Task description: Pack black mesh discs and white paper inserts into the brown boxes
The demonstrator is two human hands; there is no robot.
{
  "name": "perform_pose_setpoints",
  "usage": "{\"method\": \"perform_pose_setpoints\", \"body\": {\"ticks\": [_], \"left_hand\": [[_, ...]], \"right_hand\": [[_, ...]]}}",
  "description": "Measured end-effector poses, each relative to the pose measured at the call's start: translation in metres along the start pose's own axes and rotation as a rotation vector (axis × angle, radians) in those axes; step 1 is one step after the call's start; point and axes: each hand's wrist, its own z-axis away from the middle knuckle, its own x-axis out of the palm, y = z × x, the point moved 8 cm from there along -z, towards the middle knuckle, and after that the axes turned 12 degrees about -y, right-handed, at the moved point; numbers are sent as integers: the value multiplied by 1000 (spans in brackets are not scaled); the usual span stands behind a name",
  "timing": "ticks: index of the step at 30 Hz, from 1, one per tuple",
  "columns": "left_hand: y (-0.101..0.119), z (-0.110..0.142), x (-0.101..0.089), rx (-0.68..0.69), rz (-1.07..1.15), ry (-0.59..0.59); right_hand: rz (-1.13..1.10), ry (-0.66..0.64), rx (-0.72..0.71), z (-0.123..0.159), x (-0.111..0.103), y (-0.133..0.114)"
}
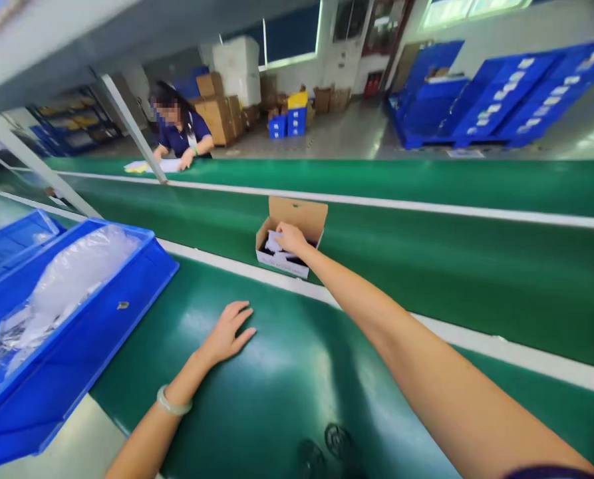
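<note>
A small open cardboard box [297,214] sits on the green conveyor belt [426,266], its flap raised at the back. My right hand [291,237] reaches far forward into it, fingers curled over white paper or plastic [273,242] inside; whether it grips the contents I cannot tell. My left hand [227,332] lies flat on the green work surface [277,399] in front of me, fingers spread, holding nothing. A pale bangle [173,403] circles that wrist.
A blue bin [97,313] with clear plastic bags [67,283] stands at my left, a second blue bin [12,236] behind it. Across the belts a person [181,130] handles papers. Metal frame posts [132,126] rise at left. Blue crates and cardboard boxes line the far floor.
</note>
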Motion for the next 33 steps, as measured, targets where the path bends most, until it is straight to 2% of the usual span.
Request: {"method": "perform_pose_setpoints", "body": {"ticks": [4, 6, 8, 10, 12, 13, 14, 16, 18, 20, 22, 24, 26, 28, 30, 33], "left_hand": [[-5, -6, -5, 2, 19, 14], [1, -6, -10, -4, 42, 24], [22, -1, -7, 25, 101, -19], [60, 10, 9, 118, 189, -165], [104, 28, 34, 221, 261, -352], [122, 38, 46, 228, 277, -408], [136, 46, 56, 220, 285, -447], [153, 58, 70, 167, 299, -477], [159, 66, 74, 94, 350, -477], [157, 71, 70, -16, 462, -437], [153, 75, 62, -154, 684, -348], [158, 79, 57, -275, 1013, -243], [176, 80, 61, -338, 1351, -179], [202, 81, 77, -396, 1574, -199], [226, 83, 105, -488, 1634, -282], [247, 84, 149, -570, 1524, -389]], "right_hand": [[144, -49, 27, -3, 11, 12], [212, -68, 8, 0, 10, 14], [267, -76, -19, 14, 3, 15], [310, -67, -56, 44, -9, 15], [335, -48, -138, 93, -21, 14], [341, -44, -183, 125, -24, 15], [332, -42, -270, 161, -25, 15], [321, -114, -304, 236, -15, 30], [262, -258, -252, 312, 12, 53], [209, -393, -120, 382, 50, 78], [218, -431, -17, 440, 89, 92], [175, -363, 74, 478, 117, 97], [65, -268, 127, 498, 133, 97], [-77, -204, 170, 503, 136, 96], [-254, -166, 201, 499, 128, 93], [-527, -93, 182, 489, 102, 76]]}}
